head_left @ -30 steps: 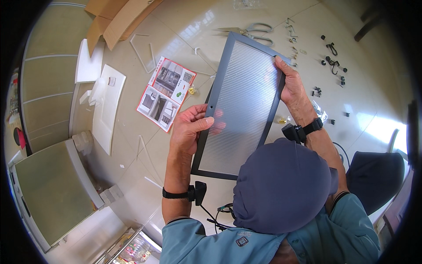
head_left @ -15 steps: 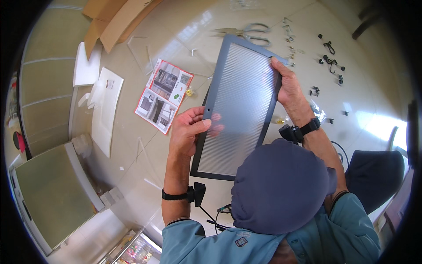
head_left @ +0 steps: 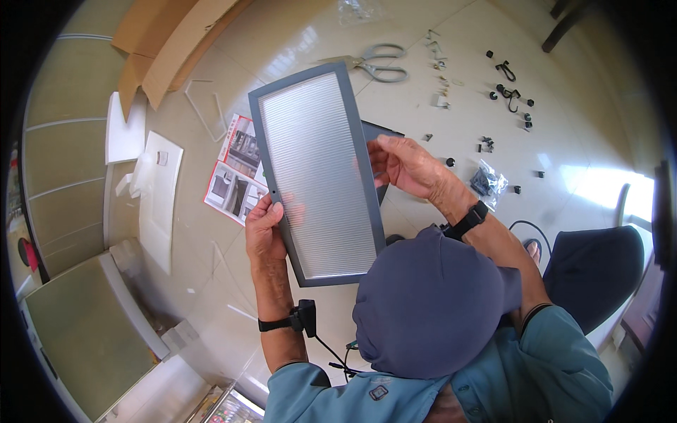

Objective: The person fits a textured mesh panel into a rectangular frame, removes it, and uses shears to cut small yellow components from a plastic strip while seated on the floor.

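A rectangular framed panel (head_left: 317, 176), with a dark grey frame and a translucent ribbed sheet, is held up in front of me, tilted with its top to the left. My left hand (head_left: 266, 229) clasps its left edge, thumb on the front; the fingers show faintly through the sheet. At the upper right edge is my right hand (head_left: 412, 169), curled against the frame, its fingertips partly hidden behind it. Behind the panel, a dark flat board (head_left: 386, 130) shows only in part. A printed leaflet (head_left: 236, 187) with a red border lies partly covered on the floor to the left.
Large scissors (head_left: 374, 63) lie beyond the panel. Small metal fittings (head_left: 441, 67), black hooks (head_left: 509, 95) and a plastic bag (head_left: 488, 182) of dark parts are on the floor to the right. A cardboard box (head_left: 166, 49) and white foam sheets (head_left: 159, 197) stand at left.
The framed panel has swung leftward, its top now leaning left instead of right. My right hand has left its upper right corner and come lower along the right edge, uncovering the dark board.
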Motion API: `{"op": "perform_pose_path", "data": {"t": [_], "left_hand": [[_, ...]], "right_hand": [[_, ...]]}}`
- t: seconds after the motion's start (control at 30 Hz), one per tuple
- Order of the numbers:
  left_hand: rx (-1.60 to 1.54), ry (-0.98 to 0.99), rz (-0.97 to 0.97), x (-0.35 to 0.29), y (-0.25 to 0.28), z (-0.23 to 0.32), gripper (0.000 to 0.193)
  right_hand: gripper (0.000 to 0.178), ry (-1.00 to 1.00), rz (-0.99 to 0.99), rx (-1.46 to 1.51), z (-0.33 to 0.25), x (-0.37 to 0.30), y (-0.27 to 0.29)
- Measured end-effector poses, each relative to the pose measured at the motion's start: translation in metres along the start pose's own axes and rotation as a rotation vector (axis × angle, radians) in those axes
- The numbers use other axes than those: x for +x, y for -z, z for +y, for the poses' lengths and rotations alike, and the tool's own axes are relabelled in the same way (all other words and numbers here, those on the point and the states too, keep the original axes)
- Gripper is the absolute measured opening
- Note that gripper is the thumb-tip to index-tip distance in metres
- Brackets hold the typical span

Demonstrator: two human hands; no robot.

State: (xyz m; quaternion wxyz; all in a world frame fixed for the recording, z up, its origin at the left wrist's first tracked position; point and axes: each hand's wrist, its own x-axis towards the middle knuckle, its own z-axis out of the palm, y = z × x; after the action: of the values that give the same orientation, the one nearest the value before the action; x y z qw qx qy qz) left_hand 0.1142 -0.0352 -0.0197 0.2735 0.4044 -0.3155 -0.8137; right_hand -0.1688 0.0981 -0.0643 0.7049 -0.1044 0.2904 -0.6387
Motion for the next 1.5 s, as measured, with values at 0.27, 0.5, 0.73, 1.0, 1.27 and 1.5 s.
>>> {"op": "perform_pose_path", "data": {"t": [0.27, 0.5, 0.73, 1.0, 1.27, 1.5], "left_hand": [[-0.017, -0.083, 0.030, 0.001, 0.007, -0.003, 0.038], [0.012, -0.091, 0.008, -0.004, -0.003, 0.000, 0.039], [0.087, -0.099, 0.029, -0.005, -0.013, 0.000, 0.039], [0.196, -0.097, 0.061, -0.007, -0.034, 0.002, 0.034], [0.245, -0.053, 0.089, -0.005, -0.039, -0.002, 0.035], [0.263, -0.030, 0.012, 0.010, -0.008, -0.001, 0.042]], "right_hand": [[0.035, -0.109, -0.001, -0.171, 0.011, -0.012, -0.006], [0.029, -0.132, 0.041, -0.248, 0.010, -0.013, -0.010], [0.030, -0.108, 0.085, -0.288, 0.012, -0.016, -0.003], [0.036, -0.080, 0.117, -0.281, 0.018, -0.020, 0.005], [0.037, -0.080, 0.141, -0.263, 0.021, -0.025, 0.009], [0.047, -0.408, 0.181, -0.952, -0.073, -0.030, 0.020]]}}
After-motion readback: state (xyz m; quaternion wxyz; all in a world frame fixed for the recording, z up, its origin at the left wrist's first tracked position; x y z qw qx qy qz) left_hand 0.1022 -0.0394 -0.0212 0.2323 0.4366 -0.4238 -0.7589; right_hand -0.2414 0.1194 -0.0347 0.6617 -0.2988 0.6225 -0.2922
